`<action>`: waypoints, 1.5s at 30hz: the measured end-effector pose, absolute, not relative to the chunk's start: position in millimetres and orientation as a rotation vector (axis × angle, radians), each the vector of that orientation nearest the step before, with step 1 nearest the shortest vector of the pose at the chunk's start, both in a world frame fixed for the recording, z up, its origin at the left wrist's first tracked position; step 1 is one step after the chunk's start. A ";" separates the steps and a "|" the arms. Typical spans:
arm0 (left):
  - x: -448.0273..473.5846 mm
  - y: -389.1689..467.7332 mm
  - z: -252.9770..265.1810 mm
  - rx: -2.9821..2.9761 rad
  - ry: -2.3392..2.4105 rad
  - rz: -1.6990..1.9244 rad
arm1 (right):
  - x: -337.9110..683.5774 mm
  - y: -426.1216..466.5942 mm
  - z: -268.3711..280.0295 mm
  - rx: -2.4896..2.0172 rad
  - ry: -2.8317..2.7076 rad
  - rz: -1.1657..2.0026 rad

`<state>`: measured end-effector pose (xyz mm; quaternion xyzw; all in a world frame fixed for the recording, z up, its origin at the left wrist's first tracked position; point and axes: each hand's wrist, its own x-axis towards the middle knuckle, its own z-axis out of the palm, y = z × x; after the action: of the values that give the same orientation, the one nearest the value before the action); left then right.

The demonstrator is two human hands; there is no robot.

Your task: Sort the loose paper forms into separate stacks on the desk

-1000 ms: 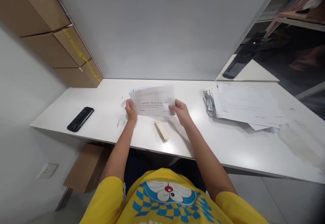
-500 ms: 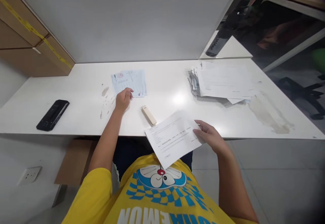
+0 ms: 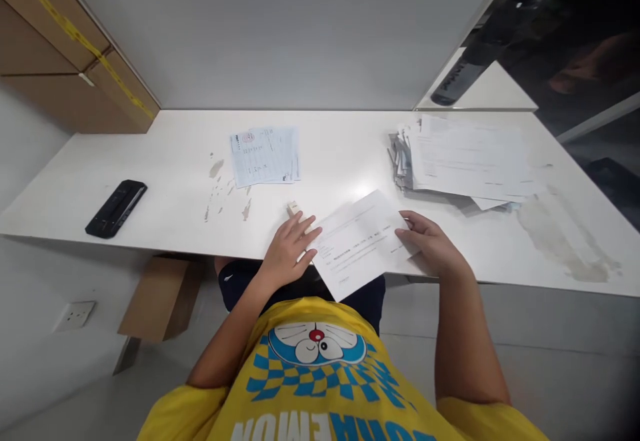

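My right hand [image 3: 429, 244] pinches the right edge of a white printed sheet [image 3: 357, 244], which is tilted over the table's front edge. At the sheet's left side, my left hand [image 3: 291, 249] is open with its fingers spread. Its fingers lie over a small cream oblong object [image 3: 294, 208] that looks like a stapler and is mostly hidden beneath them. Whether those fingers touch it or the sheet's edge, I cannot tell. Beyond my left hand lie pale blue printed slips [image 3: 263, 156], one with a red stamp, overlapping flat on the table.
An untidy stack of papers [image 3: 465, 158] sits at the right on the white table [image 3: 345, 154]. A black device [image 3: 117, 208] lies near the left front edge. Cardboard boxes [image 3: 115, 98] stand at the back left, with another box [image 3: 157, 298] below the table.
My left hand has left the blue slips and come toward me and to the right, over the cream object, with its fingers spreading. My right hand still holds the sheet.
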<state>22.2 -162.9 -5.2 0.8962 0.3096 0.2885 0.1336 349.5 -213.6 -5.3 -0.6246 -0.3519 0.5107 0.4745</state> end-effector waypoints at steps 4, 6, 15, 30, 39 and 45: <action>22.1 -193.4 -25.7 2.555 1.244 1.015 | 347.1 -211.1 -6.4 -1.627 -0.862 1.190; 22.4 -204.2 -36.6 2.505 1.389 1.064 | 346.9 -210.7 -6.4 -1.657 -0.838 1.181; 29.7 -229.1 -29.7 2.195 1.403 0.871 | 360.9 -225.7 -23.2 -1.615 -0.757 1.235; 48.4 -240.2 3.1 0.775 1.301 0.855 | 348.9 -236.1 -6.3 -1.653 -0.782 1.321; 48.1 -235.0 -3.2 0.803 1.351 0.898 | 348.0 -234.8 -13.2 -1.622 -0.817 1.236; 48.0 -236.8 -6.7 0.797 1.352 0.928 | 351.4 -233.0 -19.5 -1.598 -0.763 1.225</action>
<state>48.0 -236.8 -6.7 0.3455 0.5862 0.4025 0.6123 351.4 -233.0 -19.5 -0.6535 -0.3121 0.5009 0.4740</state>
